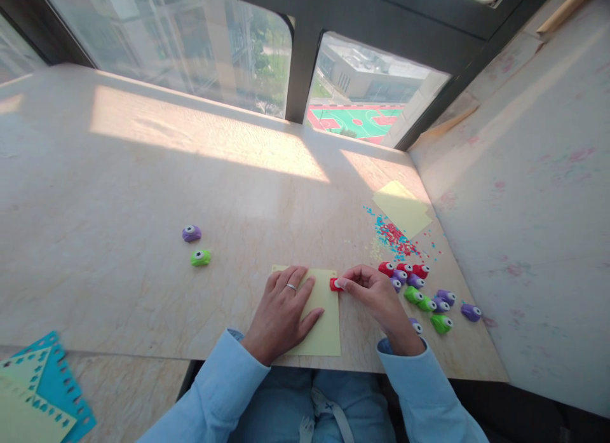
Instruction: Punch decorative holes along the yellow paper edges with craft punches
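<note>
A pale yellow sheet of paper (320, 335) lies at the table's front edge. My left hand (286, 306) rests flat on it with the fingers stretched out, a ring on one of them. At the sheet's right edge, near its upper corner, sits a small red craft punch (335, 284). My right hand (374, 297) pinches that punch between thumb and fingers. Small marks show along the sheet's top edge, too small to make out. Just right of my right hand stand several more punches, among them a red one (420, 271), a green one (441, 323) and a purple one (471, 312).
Red, blue and yellow paper bits (398, 238) lie scattered by a stack of yellow sheets (405, 208). A purple punch (191, 233) and a green punch (201, 258) stand to the left. Blue sheets (61, 386) with punched edges lie lower left. A wall (534, 208) bounds the right.
</note>
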The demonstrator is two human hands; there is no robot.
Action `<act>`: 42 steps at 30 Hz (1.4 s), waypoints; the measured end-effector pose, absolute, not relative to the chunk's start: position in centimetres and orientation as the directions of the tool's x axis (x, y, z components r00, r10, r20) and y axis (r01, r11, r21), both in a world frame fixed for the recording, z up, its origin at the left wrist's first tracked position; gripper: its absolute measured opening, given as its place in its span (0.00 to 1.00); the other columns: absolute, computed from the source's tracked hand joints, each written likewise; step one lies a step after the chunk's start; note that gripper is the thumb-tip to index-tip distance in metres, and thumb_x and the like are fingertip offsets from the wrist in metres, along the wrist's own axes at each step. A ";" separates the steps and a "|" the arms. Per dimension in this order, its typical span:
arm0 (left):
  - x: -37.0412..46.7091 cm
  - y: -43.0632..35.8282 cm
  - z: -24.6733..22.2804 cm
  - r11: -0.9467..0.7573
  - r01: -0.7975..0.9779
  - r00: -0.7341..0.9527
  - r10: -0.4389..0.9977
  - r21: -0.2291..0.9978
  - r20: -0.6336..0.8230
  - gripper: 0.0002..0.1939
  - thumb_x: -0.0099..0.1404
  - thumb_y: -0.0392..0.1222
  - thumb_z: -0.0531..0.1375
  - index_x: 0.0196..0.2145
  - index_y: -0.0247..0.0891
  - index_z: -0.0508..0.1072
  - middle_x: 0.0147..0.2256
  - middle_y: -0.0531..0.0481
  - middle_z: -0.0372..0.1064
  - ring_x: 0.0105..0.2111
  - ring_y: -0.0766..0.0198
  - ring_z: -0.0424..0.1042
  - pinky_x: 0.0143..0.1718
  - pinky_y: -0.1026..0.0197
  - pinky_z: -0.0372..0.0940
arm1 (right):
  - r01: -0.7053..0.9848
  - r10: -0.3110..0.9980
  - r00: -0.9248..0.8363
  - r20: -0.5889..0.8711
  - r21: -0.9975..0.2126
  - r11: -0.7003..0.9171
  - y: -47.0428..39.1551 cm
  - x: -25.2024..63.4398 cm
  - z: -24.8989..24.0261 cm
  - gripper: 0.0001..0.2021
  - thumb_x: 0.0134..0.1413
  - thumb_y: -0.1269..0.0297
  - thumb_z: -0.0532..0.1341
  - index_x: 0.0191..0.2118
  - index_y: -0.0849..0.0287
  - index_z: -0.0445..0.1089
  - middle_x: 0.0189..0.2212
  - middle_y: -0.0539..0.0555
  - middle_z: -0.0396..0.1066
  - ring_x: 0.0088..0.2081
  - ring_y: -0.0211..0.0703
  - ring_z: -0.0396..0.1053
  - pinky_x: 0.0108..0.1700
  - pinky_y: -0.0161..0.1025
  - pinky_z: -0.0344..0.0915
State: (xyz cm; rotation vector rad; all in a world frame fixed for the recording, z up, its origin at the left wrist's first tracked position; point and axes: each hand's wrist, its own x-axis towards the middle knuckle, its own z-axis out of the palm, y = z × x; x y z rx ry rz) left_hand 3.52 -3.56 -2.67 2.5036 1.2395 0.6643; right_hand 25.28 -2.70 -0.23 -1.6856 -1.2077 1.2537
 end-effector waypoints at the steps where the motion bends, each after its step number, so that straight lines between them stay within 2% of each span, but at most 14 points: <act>1: 3.5 -3.6 -2.7 -0.597 0.678 0.530 0.801 0.429 0.278 0.22 0.67 0.51 0.57 0.52 0.34 0.69 0.57 0.35 0.64 0.57 0.45 0.60 0.56 0.42 0.56 | 0.277 0.947 0.090 -0.308 -0.906 -0.321 -2.6 25.3 -0.1 0.15 0.43 0.51 0.70 0.28 0.58 0.73 0.26 0.53 0.75 0.29 0.43 0.70 0.32 0.39 0.62; 8: 3.5 -3.5 -2.7 -0.598 0.681 0.531 0.801 0.422 0.278 0.22 0.67 0.51 0.57 0.52 0.33 0.69 0.56 0.34 0.64 0.57 0.44 0.60 0.56 0.42 0.56 | 0.412 0.947 0.063 -0.314 -0.856 -0.311 -2.0 25.8 0.1 0.14 0.42 0.53 0.70 0.25 0.58 0.72 0.24 0.52 0.74 0.27 0.41 0.67 0.30 0.37 0.59; 21: 3.5 -3.5 -2.8 -0.609 0.672 0.522 0.793 0.421 0.315 0.21 0.66 0.50 0.58 0.51 0.35 0.69 0.55 0.35 0.65 0.56 0.45 0.61 0.55 0.42 0.58 | 0.520 0.961 0.007 -0.277 -0.820 -0.240 -1.3 26.1 0.2 0.12 0.42 0.56 0.69 0.22 0.59 0.71 0.22 0.50 0.73 0.27 0.40 0.66 0.28 0.35 0.57; 29: 3.5 -3.5 -2.8 -0.616 0.665 0.516 0.788 0.422 0.337 0.20 0.65 0.50 0.59 0.51 0.37 0.70 0.55 0.35 0.66 0.56 0.45 0.62 0.55 0.42 0.58 | 0.482 0.978 0.031 -0.206 -0.854 -0.195 -1.8 25.8 -0.1 0.13 0.42 0.55 0.69 0.22 0.59 0.70 0.20 0.48 0.70 0.25 0.38 0.64 0.29 0.36 0.57; 35: 3.5 -3.5 -2.9 -0.615 0.680 0.529 0.789 0.399 0.313 0.21 0.65 0.51 0.59 0.50 0.35 0.70 0.55 0.35 0.66 0.56 0.45 0.62 0.55 0.43 0.58 | 0.350 0.983 0.090 -0.157 -0.920 -0.179 -3.1 25.5 -0.9 0.16 0.45 0.50 0.69 0.27 0.60 0.72 0.26 0.52 0.74 0.29 0.41 0.68 0.33 0.38 0.62; 38: 3.5 -3.5 -2.9 -0.613 0.682 0.528 0.790 0.399 0.312 0.21 0.65 0.51 0.59 0.50 0.35 0.70 0.55 0.35 0.65 0.56 0.45 0.62 0.55 0.43 0.57 | 0.285 0.984 0.152 -0.098 -0.949 -0.139 -3.8 25.1 -1.6 0.17 0.47 0.50 0.68 0.32 0.59 0.72 0.28 0.52 0.73 0.30 0.42 0.69 0.34 0.38 0.64; 42: 3.5 -3.5 -2.9 -0.616 0.676 0.528 0.788 0.405 0.317 0.21 0.65 0.51 0.59 0.50 0.34 0.70 0.54 0.35 0.65 0.56 0.45 0.61 0.55 0.43 0.57 | 0.434 0.991 0.125 0.037 -0.901 -0.021 -4.2 24.5 -2.1 0.19 0.47 0.51 0.68 0.42 0.58 0.75 0.31 0.51 0.70 0.28 0.40 0.65 0.32 0.39 0.64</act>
